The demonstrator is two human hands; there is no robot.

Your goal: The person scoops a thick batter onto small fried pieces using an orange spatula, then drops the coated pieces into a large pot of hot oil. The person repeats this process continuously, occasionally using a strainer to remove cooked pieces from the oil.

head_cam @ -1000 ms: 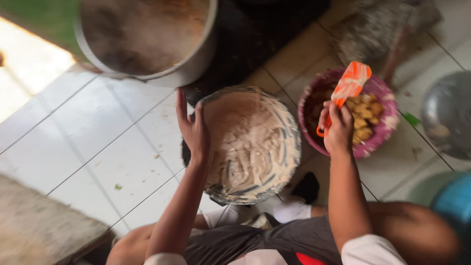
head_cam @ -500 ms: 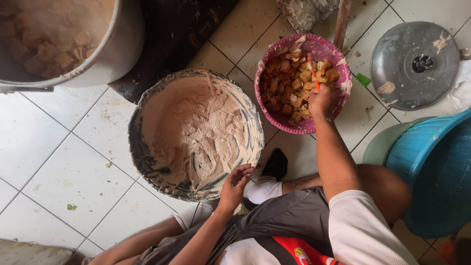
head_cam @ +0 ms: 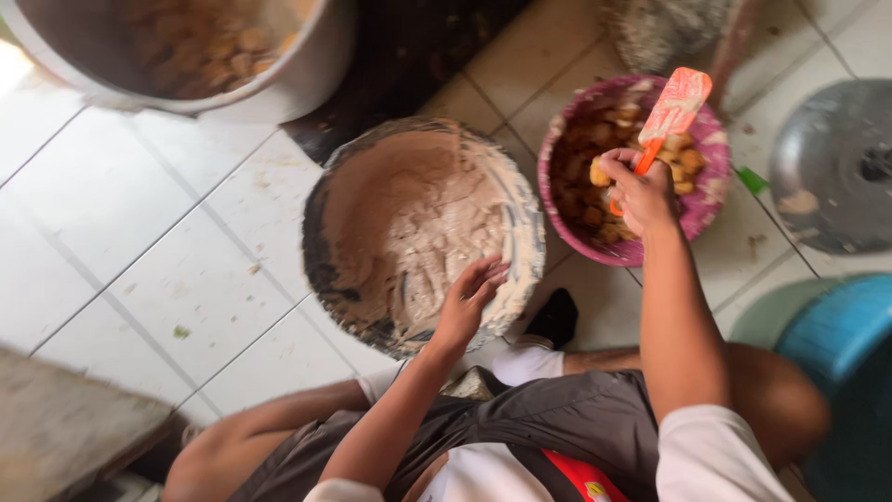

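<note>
Left hand (head_cam: 472, 296) spread flat on the near rim of the big round metal bowl of pale brown batter (head_cam: 418, 232), keeping it steady. Right hand (head_cam: 639, 191) closed around the orange plastic spatula (head_cam: 671, 110), blade up, over the pink plastic bowl of brown fried chunks (head_cam: 632, 167), good for scooping.

Orange spatula (head_cam: 671, 116) raised over pink bowl (head_cam: 708, 200) (fried pieces inside), batter-smeared bowl (head_cam: 420, 232) beside it

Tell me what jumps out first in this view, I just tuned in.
The big round bowl smeared with pale brown batter sits mid-frame on the white tiled floor, and the left hand rests on its near rim. To its right, the right hand grips an orange spatula over a pink bowl of brown chunks. A large white pot stands at top left.
</note>
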